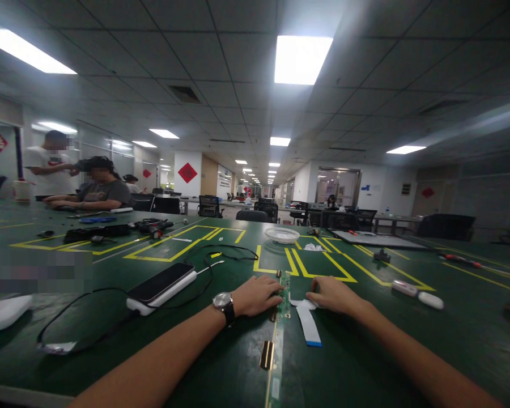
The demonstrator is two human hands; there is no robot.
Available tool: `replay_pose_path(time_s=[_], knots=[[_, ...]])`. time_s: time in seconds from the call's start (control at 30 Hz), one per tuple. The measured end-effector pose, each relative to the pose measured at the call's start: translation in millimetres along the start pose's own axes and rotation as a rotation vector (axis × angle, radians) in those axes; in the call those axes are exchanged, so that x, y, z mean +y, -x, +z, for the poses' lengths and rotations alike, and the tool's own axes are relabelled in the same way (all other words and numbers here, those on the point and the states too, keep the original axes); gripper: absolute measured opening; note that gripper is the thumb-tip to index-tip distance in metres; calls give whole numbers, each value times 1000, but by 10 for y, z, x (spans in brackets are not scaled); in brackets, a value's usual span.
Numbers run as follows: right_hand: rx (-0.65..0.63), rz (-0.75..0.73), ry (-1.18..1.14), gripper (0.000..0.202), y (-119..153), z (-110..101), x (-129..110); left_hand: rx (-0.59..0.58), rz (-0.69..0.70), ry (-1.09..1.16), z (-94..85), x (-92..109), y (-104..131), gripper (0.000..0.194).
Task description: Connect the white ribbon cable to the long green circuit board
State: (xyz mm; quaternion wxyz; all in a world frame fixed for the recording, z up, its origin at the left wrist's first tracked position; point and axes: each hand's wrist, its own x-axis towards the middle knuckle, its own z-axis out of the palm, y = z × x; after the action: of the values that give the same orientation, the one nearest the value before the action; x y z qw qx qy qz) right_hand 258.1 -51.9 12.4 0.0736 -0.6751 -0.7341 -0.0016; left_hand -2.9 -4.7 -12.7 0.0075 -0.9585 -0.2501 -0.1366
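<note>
Thin gold-tabbed strip [277,358] meets the narrow green circuit board [287,309] under my left hand [255,296], grip unclear; beside the board, my right hand [334,294] pinches flat white ribbon cable [309,327], probably positioning, next needing steadiness.

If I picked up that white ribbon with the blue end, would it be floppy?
Probably: the ribbon looks thin and flat, so it should bend easily. It's likely light too, being such a narrow strip beside your right hand. With no round sides, it would probably slide, not roll.

Black office chairs [210,205] and ceiling panels [246,56] suggest an office.
</note>
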Motion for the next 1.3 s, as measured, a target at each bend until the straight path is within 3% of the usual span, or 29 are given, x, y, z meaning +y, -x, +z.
replay_pose_path(time_s=[0.3, 0.87, 1.3], knots=[[67, -301, -190, 30, 16, 182, -175, -5, 15, -42, 28, -8, -4, 37], [117, -276, -245, 30, 8, 239, -311, -12, 19, -17, 17, -4, 3, 38], [151, -446, -257, 16, -11, 235, -272, -36, 21, 10, 40, -16, 8, 36]])
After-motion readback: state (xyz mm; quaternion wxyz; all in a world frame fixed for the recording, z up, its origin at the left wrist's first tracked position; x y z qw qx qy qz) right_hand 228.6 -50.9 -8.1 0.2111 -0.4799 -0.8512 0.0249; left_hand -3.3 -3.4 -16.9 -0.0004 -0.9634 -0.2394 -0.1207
